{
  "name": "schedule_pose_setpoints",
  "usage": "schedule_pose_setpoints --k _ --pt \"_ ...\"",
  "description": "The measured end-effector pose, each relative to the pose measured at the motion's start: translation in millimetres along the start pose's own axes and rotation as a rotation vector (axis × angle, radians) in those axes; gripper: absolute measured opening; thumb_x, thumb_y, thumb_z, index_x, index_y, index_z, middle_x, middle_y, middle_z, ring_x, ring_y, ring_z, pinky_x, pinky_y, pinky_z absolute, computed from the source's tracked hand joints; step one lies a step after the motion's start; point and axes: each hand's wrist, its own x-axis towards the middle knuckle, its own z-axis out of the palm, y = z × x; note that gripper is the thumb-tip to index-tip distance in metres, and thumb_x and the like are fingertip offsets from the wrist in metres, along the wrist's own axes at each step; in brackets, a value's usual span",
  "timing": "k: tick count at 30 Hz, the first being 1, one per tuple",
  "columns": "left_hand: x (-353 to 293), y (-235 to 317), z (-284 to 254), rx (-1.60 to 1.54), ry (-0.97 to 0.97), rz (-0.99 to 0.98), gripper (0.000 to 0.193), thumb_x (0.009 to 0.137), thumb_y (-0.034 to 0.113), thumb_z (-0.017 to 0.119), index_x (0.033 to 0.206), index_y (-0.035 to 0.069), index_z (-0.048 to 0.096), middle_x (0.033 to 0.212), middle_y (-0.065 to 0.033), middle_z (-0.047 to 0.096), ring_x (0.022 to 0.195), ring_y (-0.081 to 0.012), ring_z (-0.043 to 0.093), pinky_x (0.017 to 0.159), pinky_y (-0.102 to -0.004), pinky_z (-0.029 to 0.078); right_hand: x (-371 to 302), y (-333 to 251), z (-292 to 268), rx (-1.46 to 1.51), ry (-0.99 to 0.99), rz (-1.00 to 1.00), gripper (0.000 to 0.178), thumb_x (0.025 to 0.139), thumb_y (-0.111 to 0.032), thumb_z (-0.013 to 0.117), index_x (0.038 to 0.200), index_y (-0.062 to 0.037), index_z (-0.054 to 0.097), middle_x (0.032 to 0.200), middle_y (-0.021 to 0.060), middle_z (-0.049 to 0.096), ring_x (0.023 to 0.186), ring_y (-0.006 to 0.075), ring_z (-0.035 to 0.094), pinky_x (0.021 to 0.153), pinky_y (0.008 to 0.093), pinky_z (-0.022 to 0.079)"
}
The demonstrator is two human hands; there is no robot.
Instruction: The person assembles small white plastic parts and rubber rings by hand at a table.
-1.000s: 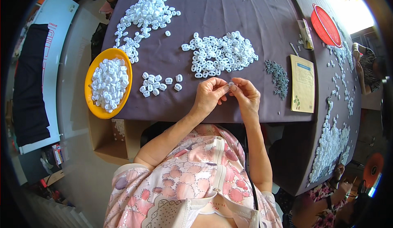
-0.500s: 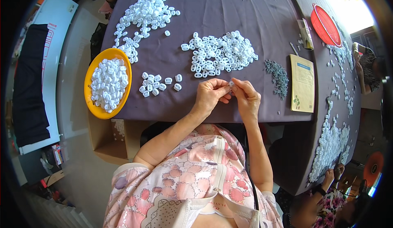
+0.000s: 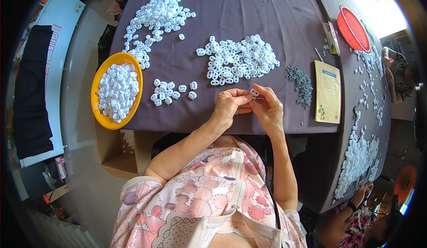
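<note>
Above the table's front edge, my left hand (image 3: pixel 229 107) and my right hand (image 3: pixel 269 114) meet with fingers pinched. Between their fingertips is a small white oval plastic piece (image 3: pixel 254 92) with two dark holes, gripped from both sides. Something thin seems to stick out by the right fingers, too small to make out. Just beyond lies a spread heap of similar white pieces (image 3: pixel 242 58). A little group of white pieces (image 3: pixel 167 91) sits to the left of my left hand. Right of my right hand is a pile of tiny grey parts (image 3: pixel 300 85).
An orange bowl (image 3: pixel 95 101) full of white pieces stands at the left edge, near another heap (image 3: pixel 162 12). A yellow packet (image 3: pixel 328 92) lies at right. On the side table are a red basket (image 3: pixel 353 30) and more pieces (image 3: pixel 353 168); other people sit nearby.
The white piece has turned between my fingers, so its two-holed face now shows. My right hand has shifted and rotated slightly; my left hand stays close against it.
</note>
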Motion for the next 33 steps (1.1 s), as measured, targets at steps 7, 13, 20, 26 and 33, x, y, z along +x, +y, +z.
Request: schedule_pose_setpoints --k 7,13,20,26,33 --pt "-3 0 7 0.067 -0.005 -0.007 0.016 0.086 0.015 0.060 0.091 0.000 0.061 0.084 -0.0078 0.064 0.074 -0.0147 0.064 0.068 -0.0284 0.054 0 -9 -6 -0.272 -0.011 -0.073 0.035 0.073 0.009 0.057 0.106 -0.0004 0.058 0.091 0.0082 0.059 0.080 0.0166 0.061 0.071 0.0256 0.049" --pt "2 -5 9 0.117 -0.018 0.104 0.017 0.086 0.015 0.061 0.086 -0.002 0.061 0.076 -0.0080 0.064 0.069 -0.0124 0.063 0.063 -0.0233 0.053 1 -8 -6 -0.352 -0.010 -0.149 0.037 0.070 0.010 0.057 0.104 -0.0018 0.060 0.092 0.0099 0.060 0.078 0.0197 0.061 0.070 0.0271 0.049" --pt "6 -12 4 0.161 -0.005 0.185 0.015 0.086 0.012 0.060 0.084 -0.003 0.061 0.075 -0.0073 0.064 0.067 -0.0106 0.062 0.060 -0.0213 0.051 2 3 2 -0.387 0.033 -0.134 0.033 0.068 0.006 0.062 0.100 -0.0023 0.060 0.090 0.0088 0.058 0.071 0.0182 0.060 0.061 0.0270 0.049" --pt "3 -4 3 0.065 -0.007 0.033 0.017 0.088 0.014 0.057 0.086 -0.002 0.061 0.077 -0.0051 0.061 0.067 -0.0082 0.059 0.060 -0.0217 0.052 2 5 2 -0.450 0.015 -0.190 0.030 0.068 0.004 0.064 0.097 -0.0029 0.060 0.090 0.0077 0.057 0.067 0.0183 0.060 0.058 0.0274 0.048" --pt "8 -5 -1 0.181 -0.016 0.091 0.017 0.089 0.015 0.055 0.086 -0.001 0.060 0.076 -0.0024 0.059 0.066 -0.0067 0.058 0.058 -0.0215 0.053 6 5 6 -0.464 0.030 -0.218 0.031 0.067 0.003 0.064 0.097 -0.0030 0.060 0.091 0.0087 0.058 0.069 0.0201 0.061 0.059 0.0287 0.050"
